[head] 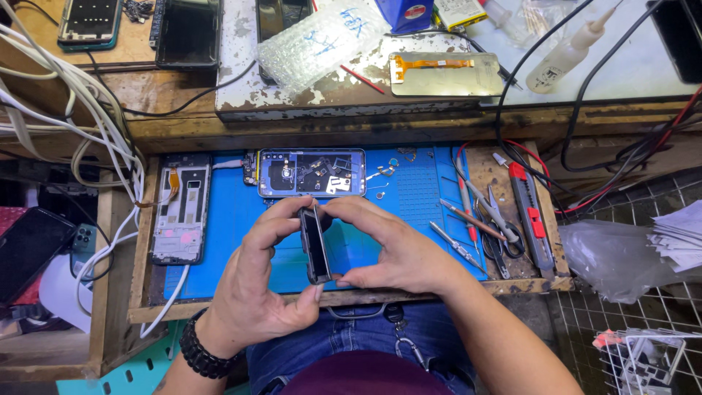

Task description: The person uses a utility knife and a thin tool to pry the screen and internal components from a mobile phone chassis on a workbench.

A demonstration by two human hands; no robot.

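Phone (315, 245), dark, held on edge between left hand (252, 281) and right hand (398, 252), above blue work mat (409, 194). Opened phone body (311, 173) flat on mat behind. Bare phone frame (179, 208) at left. Screwdrivers, tweezers, scissors (497, 227) at right.

The mat (409, 197) at frame centre is bright blue. On it, right of centre, lies a red-and-grey knife (530, 216). Lower left, a black beaded bracelet (201, 355). At the bottom, blue jeans (365, 333). Upper left, white cables (95, 110).
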